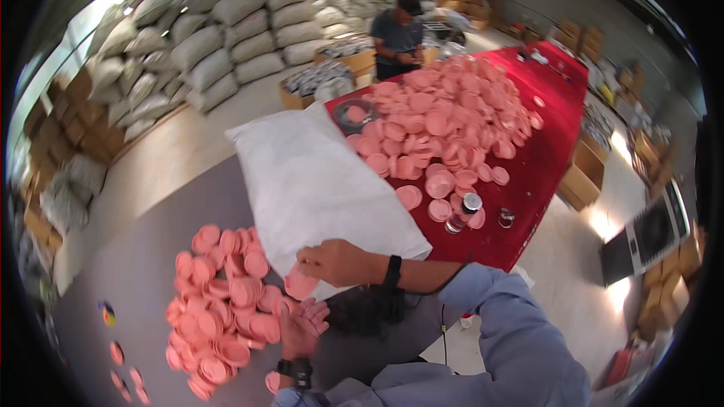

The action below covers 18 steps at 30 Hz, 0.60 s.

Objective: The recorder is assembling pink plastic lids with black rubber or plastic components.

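My right hand (pixel 343 262) reaches across from the right, its fingers closed on the edge of a pink round shallow piece (pixel 301 283). Just below it, my left hand (pixel 303 326) is palm up with the fingers apart and nothing visible in it. A heap of similar pink pieces (pixel 219 309) lies beside my left hand on the grey tabletop (pixel 136 256). Under and beyond my right hand stretches a large white sack (pixel 317 181), lying flat across the grey top and the red table. My two hands are close together, near the sack's lower edge.
A larger pink heap (pixel 452 113) covers much of the red table (pixel 528 203), with a bottle (pixel 462 213) at its near edge. Another person (pixel 400 34) stands beyond, head bent. Stacked sacks (pixel 226 45) and open cartons (pixel 584 169) surround the tables.
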Motion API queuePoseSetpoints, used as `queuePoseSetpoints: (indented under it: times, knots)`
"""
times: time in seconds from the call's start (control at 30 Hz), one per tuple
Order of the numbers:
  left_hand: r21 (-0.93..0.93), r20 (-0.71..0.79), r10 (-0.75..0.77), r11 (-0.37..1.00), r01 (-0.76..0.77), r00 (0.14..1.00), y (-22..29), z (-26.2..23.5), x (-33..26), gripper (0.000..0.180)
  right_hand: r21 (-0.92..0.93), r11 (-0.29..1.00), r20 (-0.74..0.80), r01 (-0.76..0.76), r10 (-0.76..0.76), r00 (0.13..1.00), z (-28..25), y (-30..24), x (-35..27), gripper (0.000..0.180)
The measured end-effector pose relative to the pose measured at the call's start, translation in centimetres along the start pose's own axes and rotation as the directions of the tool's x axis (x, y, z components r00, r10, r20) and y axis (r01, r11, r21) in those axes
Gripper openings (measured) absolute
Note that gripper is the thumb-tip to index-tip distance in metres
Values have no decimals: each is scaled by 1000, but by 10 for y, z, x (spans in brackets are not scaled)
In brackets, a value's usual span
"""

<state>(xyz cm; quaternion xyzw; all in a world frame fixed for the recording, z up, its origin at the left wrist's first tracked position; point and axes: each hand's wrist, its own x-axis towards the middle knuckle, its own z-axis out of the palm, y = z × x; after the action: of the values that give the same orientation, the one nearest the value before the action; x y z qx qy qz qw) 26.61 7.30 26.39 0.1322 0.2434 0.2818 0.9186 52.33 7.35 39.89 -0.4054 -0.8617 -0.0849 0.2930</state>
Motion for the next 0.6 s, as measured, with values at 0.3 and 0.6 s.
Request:
queuePoseSetpoints:
  times: [0.3,0.6]
  knots:
    - [217,-257,427,900,-378,867,82,-62,-163,52,323,946,196,4,-72,978,102,-145,44,44]
    - [539,-786,614,735,-411,68,262,-434,-415,46,317,875,600,-366,114,792,261,-277,41,45]
